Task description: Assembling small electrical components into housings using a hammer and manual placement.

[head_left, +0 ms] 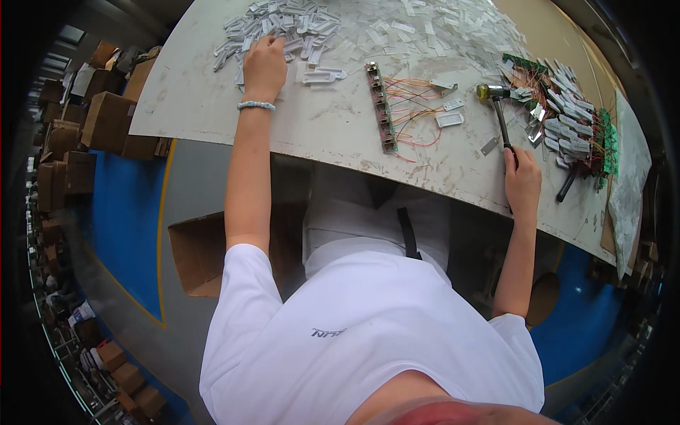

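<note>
My left hand [265,69] reaches into the near edge of a heap of small grey plastic casings [297,27]. Its fingers are curled down among them, and whatever is between the fingertips is hidden. In my right hand [523,180], closed round the black handle, is a small hammer [499,117] whose yellowish head points away from me. Between the hands lies a strip of green circuit boards [381,108], with thin red, orange and yellow wires running right. A white casing [450,120] and a small metal plate [445,88] sit by the wire ends.
Clear plastic pieces [425,28] are spread over the far part of the white table [319,134]. To the right lie wired casings [569,131] and green boards [608,145], beside a black-handled tool [565,185]. A cardboard box [198,255] stands below the table; more boxes [106,122] are at left.
</note>
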Demonstrator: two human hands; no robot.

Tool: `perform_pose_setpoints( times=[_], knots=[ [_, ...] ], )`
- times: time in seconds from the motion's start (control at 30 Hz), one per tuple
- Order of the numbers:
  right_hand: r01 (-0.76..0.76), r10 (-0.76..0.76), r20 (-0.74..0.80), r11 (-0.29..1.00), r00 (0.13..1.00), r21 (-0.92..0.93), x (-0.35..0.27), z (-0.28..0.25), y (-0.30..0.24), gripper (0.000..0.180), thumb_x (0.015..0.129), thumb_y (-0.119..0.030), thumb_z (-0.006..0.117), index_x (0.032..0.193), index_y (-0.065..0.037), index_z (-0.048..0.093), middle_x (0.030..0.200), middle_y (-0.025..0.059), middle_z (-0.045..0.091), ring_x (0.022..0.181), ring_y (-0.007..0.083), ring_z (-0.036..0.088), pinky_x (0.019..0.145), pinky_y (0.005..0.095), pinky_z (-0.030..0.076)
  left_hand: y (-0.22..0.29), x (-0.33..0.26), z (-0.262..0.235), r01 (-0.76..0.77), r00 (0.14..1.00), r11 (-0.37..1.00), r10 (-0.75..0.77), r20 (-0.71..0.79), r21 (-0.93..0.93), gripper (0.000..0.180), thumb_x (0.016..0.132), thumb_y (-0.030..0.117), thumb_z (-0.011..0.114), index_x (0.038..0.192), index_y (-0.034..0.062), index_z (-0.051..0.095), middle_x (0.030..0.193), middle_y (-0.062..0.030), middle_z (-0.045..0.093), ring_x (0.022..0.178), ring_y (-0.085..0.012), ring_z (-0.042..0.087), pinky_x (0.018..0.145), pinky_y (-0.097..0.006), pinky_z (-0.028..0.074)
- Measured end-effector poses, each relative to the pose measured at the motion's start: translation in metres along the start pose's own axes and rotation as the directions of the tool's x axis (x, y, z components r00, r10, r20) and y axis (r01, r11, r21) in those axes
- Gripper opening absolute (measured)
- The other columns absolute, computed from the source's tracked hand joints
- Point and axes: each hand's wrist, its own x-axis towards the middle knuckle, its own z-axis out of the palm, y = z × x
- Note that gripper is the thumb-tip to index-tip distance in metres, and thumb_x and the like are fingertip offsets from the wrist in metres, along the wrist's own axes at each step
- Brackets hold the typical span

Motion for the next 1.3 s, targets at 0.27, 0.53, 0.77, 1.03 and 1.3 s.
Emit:
perform_pose_setpoints(
  times=[0.27, 0.53, 0.77, 1.03, 1.3],
  knots=[
    [-0.503, 0.191, 0.482, 0.533, 0.855, 0.681, 0.005, -0.026, 0.0, 0.029, 0.096, -0.015, 0.063, 0.114, 0.007, 0.058, 0.081, 0.0092, 0.062, 0.055, 0.0142, 0.059, 0.046, 0.0292, 0.045, 0.026, -0.031, -0.022, -0.095, 0.977, 0.994, 0.083, -0.195, -0.057, 0.031, 0.089, 0.019, 0.064, 0.118, 0.0123, 0.07, 0.122, -0.0081, 0.065, 0.115, -0.0286, 0.059, 0.097, -0.043, 0.048],
    [-0.034, -0.038, 0.137, 0.873, 0.99, 0.486, -0.035, -0.033, -0.032, 0.042, 0.091, -0.006, 0.068, 0.131, 0.001, 0.058, 0.076, 0.0074, 0.06, 0.046, 0.0142, 0.053, 0.044, 0.031, 0.042, -0.001, -0.036, -0.005, 0.04, 0.997, 0.996, -0.046, -0.069, -0.082, 0.026, 0.094, 0.02, 0.059, 0.115, 0.0128, 0.072, 0.121, -0.0109, 0.065, 0.112, -0.0308, 0.06, 0.096, -0.042, 0.048],
    [0.282, -0.329, 0.088, 0.897, 0.94, 0.342, -0.042, -0.039, -0.031, 0.044, 0.088, -0.005, 0.07, 0.131, -0.002, 0.06, 0.078, 0.0134, 0.064, 0.056, 0.0236, 0.059, 0.052, 0.0334, 0.046, -0.012, -0.017, -0.007, 0.099, 0.993, 0.986, -0.106, -0.043, -0.132, 0.024, 0.09, 0.015, 0.063, 0.112, 0.0068, 0.07, 0.112, -0.0139, 0.068, 0.105, -0.0338, 0.063, 0.091, -0.043, 0.05],
    [-0.093, 0.053, 0.116, 0.922, 0.992, 0.375, -0.009, -0.018, 0.019, 0.036, 0.091, -0.011, 0.068, 0.125, 0.001, 0.064, 0.061, 0.0065, 0.056, 0.047, 0.0088, 0.051, 0.045, 0.0296, 0.041, -0.022, -0.009, -0.017, 0.193, 0.981, 0.887, -0.177, 0.078, -0.42, 0.031, 0.08, 0.003, 0.072, 0.111, 0.0021, 0.069, 0.101, -0.0151, 0.071, 0.092, -0.03, 0.069, 0.083, -0.038, 0.055],
    [0.043, -0.041, 0.027, 0.994, 0.999, -0.104, 0.008, -0.021, 0.032, 0.036, 0.089, -0.024, 0.07, 0.117, -0.002, 0.066, 0.096, 0.0172, 0.067, 0.084, 0.0341, 0.065, 0.076, 0.0421, 0.051, -0.032, -0.009, -0.018, 0.026, 0.989, 0.986, -0.049, -0.141, -0.163, 0.026, 0.089, 0.001, 0.06, 0.114, -0.0011, 0.068, 0.101, -0.0178, 0.072, 0.089, -0.0349, 0.069, 0.082, -0.041, 0.055]
  ],
)
